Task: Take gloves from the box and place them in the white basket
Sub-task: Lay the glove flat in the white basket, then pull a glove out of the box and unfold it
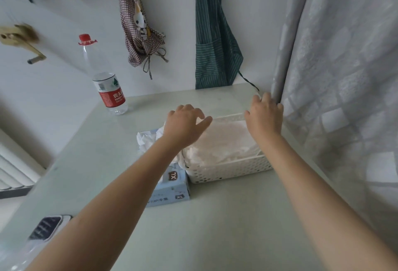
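A pale green, smooth surface point(215, 217) stretches ahead of me to a white wall. On it, near the middle, sits a white perforated plastic basket point(228, 169) heaped with thin white gloves. Touching its left side lies a light blue cardboard glove box point(172, 191) marked XL. A clear plastic bottle with a red label point(109, 92) stands at the far left corner. A dark, blurred flat object point(46, 227) lies at the near left edge.

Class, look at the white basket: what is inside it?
The white basket holds a pile of pale translucent gloves. The right hand and forearm cover its far right side; the basket floor is hidden under the pile.
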Action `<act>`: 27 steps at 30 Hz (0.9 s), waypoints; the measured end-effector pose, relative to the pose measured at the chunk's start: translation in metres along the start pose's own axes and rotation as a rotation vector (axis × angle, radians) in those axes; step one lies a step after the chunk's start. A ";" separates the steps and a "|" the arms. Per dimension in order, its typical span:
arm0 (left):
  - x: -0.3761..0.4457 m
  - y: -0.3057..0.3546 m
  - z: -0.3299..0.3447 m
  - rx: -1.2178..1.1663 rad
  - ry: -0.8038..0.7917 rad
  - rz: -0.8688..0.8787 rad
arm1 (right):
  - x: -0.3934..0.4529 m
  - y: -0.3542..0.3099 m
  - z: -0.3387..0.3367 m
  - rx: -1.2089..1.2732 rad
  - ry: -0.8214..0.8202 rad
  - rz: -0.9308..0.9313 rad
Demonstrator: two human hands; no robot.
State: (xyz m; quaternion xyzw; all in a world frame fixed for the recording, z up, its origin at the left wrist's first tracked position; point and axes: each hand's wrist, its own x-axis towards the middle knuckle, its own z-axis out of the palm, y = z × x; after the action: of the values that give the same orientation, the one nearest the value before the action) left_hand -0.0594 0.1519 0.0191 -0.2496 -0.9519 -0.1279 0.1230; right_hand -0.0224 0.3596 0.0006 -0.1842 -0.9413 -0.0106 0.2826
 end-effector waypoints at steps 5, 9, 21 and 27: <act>-0.018 -0.050 -0.025 -0.143 0.128 -0.229 | -0.004 -0.064 -0.019 0.389 -0.136 -0.137; -0.041 -0.089 -0.038 -0.205 0.110 -0.327 | -0.016 -0.123 -0.026 0.683 -0.430 -0.181; -0.072 -0.113 -0.032 -0.377 -0.118 -0.287 | -0.034 -0.171 -0.029 0.541 -0.535 -0.237; -0.072 -0.114 -0.032 -0.449 -0.021 -0.322 | -0.027 -0.163 -0.048 0.775 -0.309 -0.150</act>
State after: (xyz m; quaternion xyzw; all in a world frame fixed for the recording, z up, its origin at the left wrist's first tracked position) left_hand -0.0505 0.0143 0.0073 -0.1176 -0.9285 -0.3508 0.0329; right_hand -0.0335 0.1928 0.0407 0.0054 -0.9177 0.3514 0.1851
